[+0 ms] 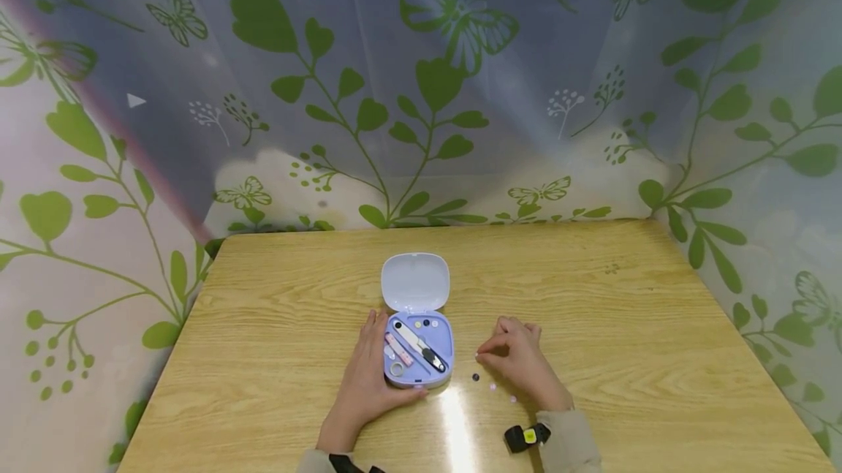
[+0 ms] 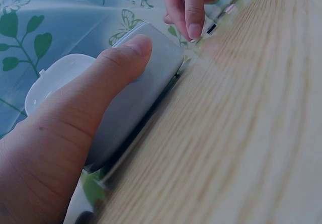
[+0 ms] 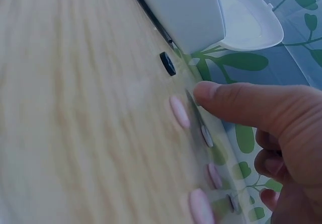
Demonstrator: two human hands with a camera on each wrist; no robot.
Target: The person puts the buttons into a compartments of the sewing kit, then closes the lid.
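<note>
An open lilac sewing box (image 1: pixel 419 379) stands on the table, its white lid (image 1: pixel 415 282) tipped back. My left hand (image 1: pixel 368 378) holds its left side and front, thumb (image 2: pixel 126 58) along the front wall. Inside lie white-and-black thread snips (image 1: pixel 419 346), a pink marked strip (image 1: pixel 398 350), a ring-shaped piece (image 1: pixel 397 368) and several small buttons (image 1: pixel 426 323) in the top compartment. Right of the box, my right hand (image 1: pixel 520 360) pinches a small whitish button (image 2: pixel 192 41) low over the tabletop, mostly hidden by the fingertips.
A black button (image 1: pixel 476 377) and two pale pink buttons (image 1: pixel 492 387) lie loose on the wooden table (image 1: pixel 276 297), between the box and my right wrist. A leaf-patterned curtain (image 1: pixel 355 93) hangs behind the table and at both sides.
</note>
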